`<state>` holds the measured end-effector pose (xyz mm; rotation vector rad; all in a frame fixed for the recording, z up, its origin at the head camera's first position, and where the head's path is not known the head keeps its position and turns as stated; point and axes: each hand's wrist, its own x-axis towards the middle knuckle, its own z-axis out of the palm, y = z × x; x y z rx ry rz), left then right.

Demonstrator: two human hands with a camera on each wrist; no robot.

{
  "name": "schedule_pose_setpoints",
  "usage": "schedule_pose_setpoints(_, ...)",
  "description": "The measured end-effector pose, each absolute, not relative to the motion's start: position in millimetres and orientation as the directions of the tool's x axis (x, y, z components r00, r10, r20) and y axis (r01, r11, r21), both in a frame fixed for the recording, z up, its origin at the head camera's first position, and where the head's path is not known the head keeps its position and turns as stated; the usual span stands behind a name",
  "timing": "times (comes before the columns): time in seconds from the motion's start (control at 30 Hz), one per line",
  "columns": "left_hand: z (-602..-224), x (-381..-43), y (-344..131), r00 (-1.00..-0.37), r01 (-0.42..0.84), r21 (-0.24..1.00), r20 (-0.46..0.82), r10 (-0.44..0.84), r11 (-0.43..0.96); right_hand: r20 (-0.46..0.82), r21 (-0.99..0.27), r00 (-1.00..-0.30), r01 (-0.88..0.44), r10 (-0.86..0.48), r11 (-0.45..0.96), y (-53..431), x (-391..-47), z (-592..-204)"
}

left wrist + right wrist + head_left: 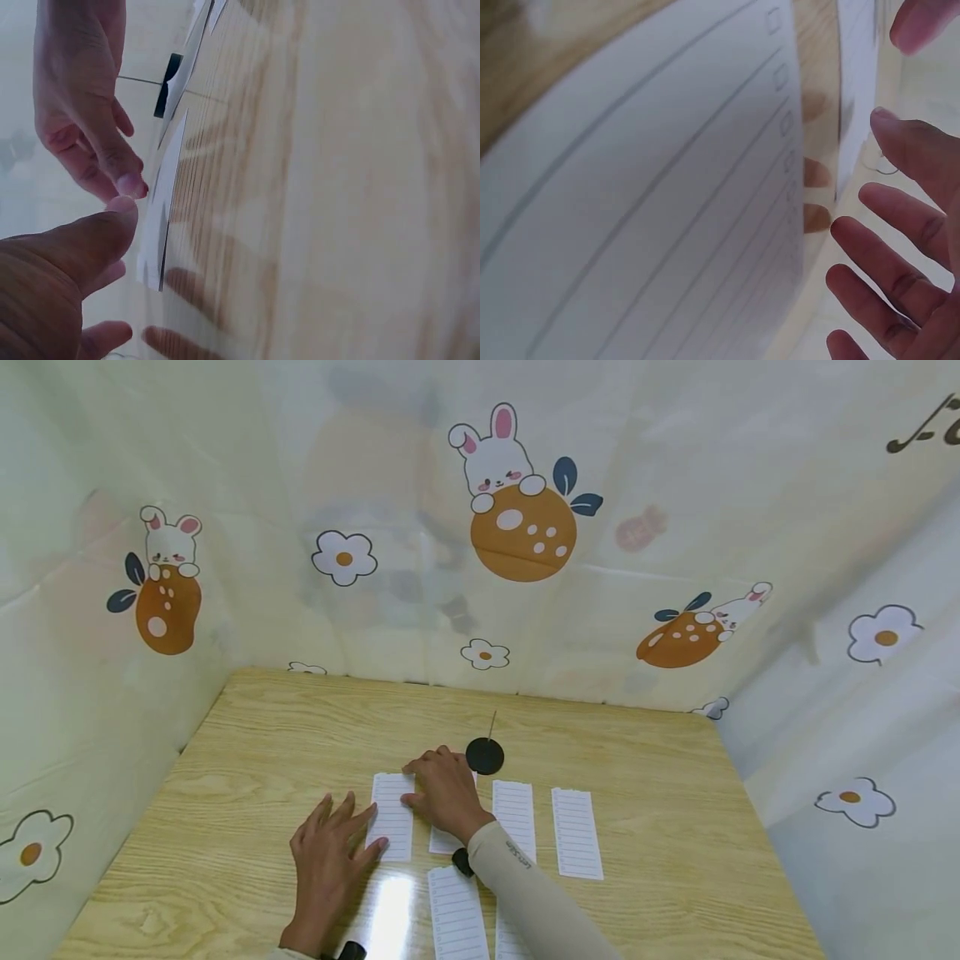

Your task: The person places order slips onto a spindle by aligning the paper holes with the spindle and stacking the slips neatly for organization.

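A lined white paper slip (392, 818) lies on the wooden table between both hands. My left hand (326, 856) has its fingers spread, with the fingertips and thumb at the slip's left edge. My right hand (446, 793) reaches across from the right, its thumb and a fingertip at the slip's upper right edge. Under that hand, a second slip (444, 842) is partly covered. In the left wrist view, the near slip (159, 210) lies beside both hands. A large lined slip (667, 172) with small checkboxes fills much of the right wrist view.
A black round base with a thin upright rod (485, 756) stands just beyond the right hand. More slips lie to the right (577, 833) and nearer (457, 914); the right forearm partly covers some. Patterned curtains (405, 610) bound the table (660, 793) at back and sides.
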<state>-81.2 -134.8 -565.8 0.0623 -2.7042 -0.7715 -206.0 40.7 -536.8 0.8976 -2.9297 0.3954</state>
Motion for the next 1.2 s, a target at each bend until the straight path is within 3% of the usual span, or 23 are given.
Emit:
schedule_pose_setpoints(0.4,-569.8,-80.5,-137.0,-0.958,0.027,0.542,0.255,-0.133,0.840,0.124,-0.202,-0.834,-0.552,-0.538,0.809,37.4,-209.0,-541.5)
schedule_pose_setpoints(0.67,-572.3,-80.1,-136.5,-0.947,0.039,0.515,0.293,-0.133,0.856,0.145,-0.250,-0.829,-0.559,-0.540,0.791,35.9,-209.9,-544.2)
schedule_pose_setpoints(1.07,-570.5,-81.2,-137.0,-0.964,0.009,0.544,0.227,-0.137,0.839,0.072,-0.583,-0.852,-0.457,-0.518,0.672,32.7,-214.8,-539.4)
schedule_pose_setpoints(1.2,-570.3,-80.3,-137.3,-0.966,0.004,0.553,0.218,-0.140,0.833,0.068,-0.637,-0.836,-0.457,-0.545,0.621,32.6,-215.2,-535.4)
